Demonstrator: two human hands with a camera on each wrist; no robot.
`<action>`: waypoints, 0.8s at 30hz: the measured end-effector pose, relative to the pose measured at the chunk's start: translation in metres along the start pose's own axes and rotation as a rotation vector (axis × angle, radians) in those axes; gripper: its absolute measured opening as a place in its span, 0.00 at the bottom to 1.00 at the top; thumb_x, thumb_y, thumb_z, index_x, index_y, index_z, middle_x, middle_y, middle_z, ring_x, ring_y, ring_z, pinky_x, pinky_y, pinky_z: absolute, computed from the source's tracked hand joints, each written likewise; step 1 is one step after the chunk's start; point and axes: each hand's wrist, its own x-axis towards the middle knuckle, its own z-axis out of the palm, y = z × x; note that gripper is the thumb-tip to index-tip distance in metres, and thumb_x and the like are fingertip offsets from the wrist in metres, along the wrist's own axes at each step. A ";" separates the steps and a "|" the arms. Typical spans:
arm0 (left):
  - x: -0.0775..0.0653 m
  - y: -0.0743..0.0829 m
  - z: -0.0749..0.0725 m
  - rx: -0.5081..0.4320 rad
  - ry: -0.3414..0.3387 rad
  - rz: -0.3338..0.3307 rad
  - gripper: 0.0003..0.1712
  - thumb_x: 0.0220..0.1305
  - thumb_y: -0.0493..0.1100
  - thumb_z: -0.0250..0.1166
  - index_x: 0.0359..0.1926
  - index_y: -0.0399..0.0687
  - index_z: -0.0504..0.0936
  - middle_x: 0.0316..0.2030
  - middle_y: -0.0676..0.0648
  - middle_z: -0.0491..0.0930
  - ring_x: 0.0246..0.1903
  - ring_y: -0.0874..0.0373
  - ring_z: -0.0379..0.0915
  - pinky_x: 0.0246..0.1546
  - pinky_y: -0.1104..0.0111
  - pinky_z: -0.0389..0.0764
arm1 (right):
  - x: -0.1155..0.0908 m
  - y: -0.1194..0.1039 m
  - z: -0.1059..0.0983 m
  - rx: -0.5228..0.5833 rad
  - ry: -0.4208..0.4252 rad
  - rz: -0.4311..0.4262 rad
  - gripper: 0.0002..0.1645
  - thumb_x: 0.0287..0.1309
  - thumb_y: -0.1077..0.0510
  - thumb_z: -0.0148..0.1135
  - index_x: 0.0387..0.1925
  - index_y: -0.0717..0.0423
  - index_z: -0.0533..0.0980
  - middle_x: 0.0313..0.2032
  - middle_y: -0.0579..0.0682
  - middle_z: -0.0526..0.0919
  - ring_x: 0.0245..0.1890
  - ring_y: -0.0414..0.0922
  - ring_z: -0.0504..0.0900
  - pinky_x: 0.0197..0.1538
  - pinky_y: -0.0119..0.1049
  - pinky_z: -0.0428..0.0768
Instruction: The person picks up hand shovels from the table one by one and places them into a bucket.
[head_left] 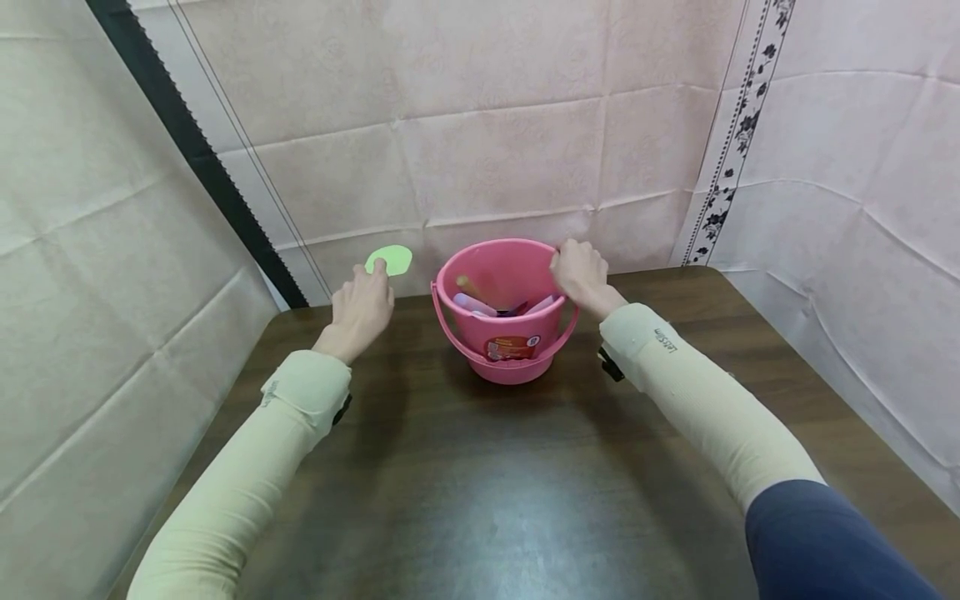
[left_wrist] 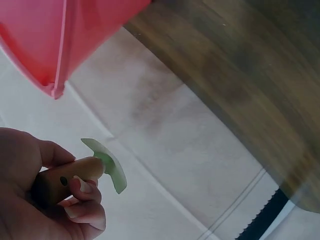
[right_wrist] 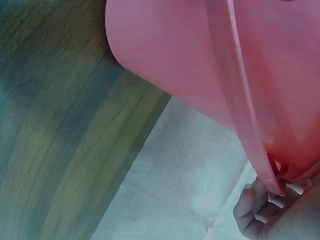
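Observation:
A pink bucket [head_left: 517,262] stands upright near the table's far edge, its pink handle [head_left: 441,323] hanging down over the front. My right hand [head_left: 583,273] grips the bucket's rim on the right side; the right wrist view shows its fingers [right_wrist: 245,207] curled beside the handle joint. To the left of the bucket, in the air, my left hand [head_left: 360,308] holds a spatula with a light green head [head_left: 392,259]. In the left wrist view the fingers wrap its wooden handle [left_wrist: 75,175], and the green head points away from the palm. Inside the bucket lie pale purple items [head_left: 474,305], partly hidden.
A yellowish rod-like item [head_left: 467,285] leans inside the bucket. The dark brown wooden table [head_left: 465,467] spreads out in front. Pale cloth walls [head_left: 495,167] rise behind it and at both sides, close to the table's edges.

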 end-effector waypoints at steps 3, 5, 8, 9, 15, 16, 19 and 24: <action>0.000 0.006 -0.003 0.007 0.013 0.019 0.12 0.64 0.41 0.43 0.46 0.40 0.64 0.31 0.39 0.66 0.19 0.48 0.67 0.13 0.61 0.65 | -0.001 0.000 0.000 0.005 0.003 0.002 0.17 0.62 0.52 0.41 0.33 0.54 0.76 0.31 0.55 0.77 0.30 0.52 0.76 0.34 0.48 0.72; -0.001 0.010 -0.005 0.005 0.020 0.025 0.13 0.64 0.42 0.44 0.47 0.41 0.64 0.31 0.39 0.66 0.20 0.48 0.67 0.14 0.61 0.65 | -0.001 0.000 0.000 0.006 0.006 0.002 0.17 0.62 0.51 0.42 0.33 0.54 0.76 0.31 0.55 0.77 0.30 0.52 0.76 0.34 0.48 0.72; -0.001 0.014 -0.006 0.004 0.024 0.033 0.14 0.64 0.42 0.45 0.48 0.41 0.64 0.32 0.39 0.67 0.20 0.48 0.68 0.14 0.61 0.65 | -0.001 0.000 0.000 0.006 0.005 0.002 0.17 0.62 0.51 0.42 0.33 0.54 0.76 0.31 0.55 0.77 0.30 0.52 0.76 0.34 0.48 0.72; -0.001 0.015 -0.006 0.003 0.025 0.036 0.14 0.64 0.42 0.45 0.49 0.41 0.64 0.32 0.39 0.67 0.21 0.48 0.68 0.14 0.61 0.66 | -0.001 0.000 0.000 0.006 0.005 0.002 0.17 0.62 0.51 0.41 0.33 0.54 0.76 0.30 0.55 0.77 0.30 0.52 0.76 0.34 0.48 0.72; -0.001 0.020 -0.004 0.011 0.028 0.051 0.14 0.64 0.42 0.45 0.49 0.42 0.64 0.31 0.39 0.66 0.21 0.48 0.68 0.16 0.61 0.66 | -0.001 0.001 0.001 0.012 0.003 0.005 0.16 0.62 0.52 0.41 0.32 0.54 0.75 0.28 0.54 0.76 0.29 0.51 0.75 0.34 0.47 0.72; -0.001 0.021 -0.003 0.011 0.030 0.052 0.14 0.64 0.42 0.45 0.48 0.42 0.64 0.31 0.39 0.67 0.21 0.48 0.69 0.16 0.61 0.67 | -0.001 0.001 0.001 0.012 0.003 0.005 0.16 0.62 0.52 0.41 0.32 0.54 0.75 0.28 0.54 0.76 0.29 0.51 0.75 0.34 0.47 0.72; -0.001 0.021 -0.001 0.017 0.034 0.055 0.13 0.63 0.42 0.46 0.48 0.42 0.64 0.32 0.39 0.66 0.21 0.47 0.69 0.16 0.60 0.67 | -0.001 0.001 0.000 0.018 0.002 0.005 0.16 0.62 0.52 0.41 0.31 0.54 0.74 0.27 0.54 0.76 0.29 0.51 0.75 0.33 0.47 0.72; -0.003 0.022 0.004 0.018 0.040 0.063 0.14 0.62 0.42 0.47 0.47 0.43 0.64 0.32 0.39 0.67 0.22 0.46 0.70 0.17 0.58 0.68 | -0.001 0.001 0.001 0.025 0.003 0.009 0.16 0.62 0.52 0.41 0.31 0.54 0.74 0.28 0.54 0.76 0.29 0.51 0.75 0.34 0.47 0.72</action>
